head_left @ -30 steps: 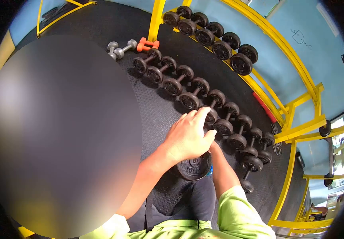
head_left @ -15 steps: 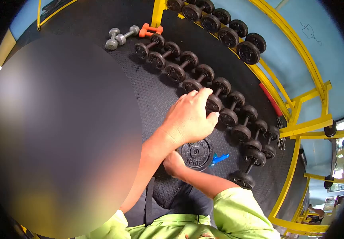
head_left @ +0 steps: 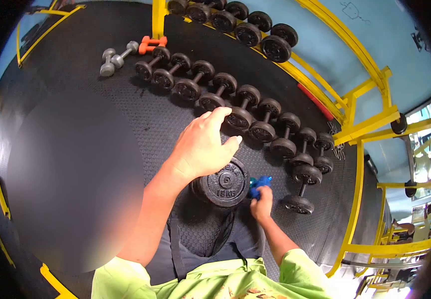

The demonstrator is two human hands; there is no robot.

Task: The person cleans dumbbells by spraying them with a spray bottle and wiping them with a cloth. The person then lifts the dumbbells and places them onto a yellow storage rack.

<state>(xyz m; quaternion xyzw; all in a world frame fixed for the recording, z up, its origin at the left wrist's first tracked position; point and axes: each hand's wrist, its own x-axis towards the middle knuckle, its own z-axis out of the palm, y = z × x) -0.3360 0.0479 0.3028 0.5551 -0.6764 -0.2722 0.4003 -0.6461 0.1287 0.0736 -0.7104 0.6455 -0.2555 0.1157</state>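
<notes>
A black dumbbell (head_left: pixel 227 182) with raised "KG" lettering on its round end stands on the floor in front of my knees. My left hand (head_left: pixel 203 147) hovers above its far edge, fingers curved and thumb apart, with nothing in it. To the right of the dumbbell, my right hand (head_left: pixel 261 203) has its fingers closed on a small bright blue object (head_left: pixel 261 184). A teal part shows beside that object, but its exact kind is unclear. The fingertips of the right hand are partly hidden by it.
A row of black dumbbells (head_left: pixel 263 130) lies across the rubber floor. More sit on a yellow rack (head_left: pixel 365 47) behind. Grey dumbbells (head_left: pixel 107 69) and orange dumbbells (head_left: pixel 152 44) lie at the far left. A large blurred patch covers the left side.
My right hand has moved from the dumbbell's left side, beneath my left arm, over to the blue object on the right. My left hand stays raised. The view has shifted.
</notes>
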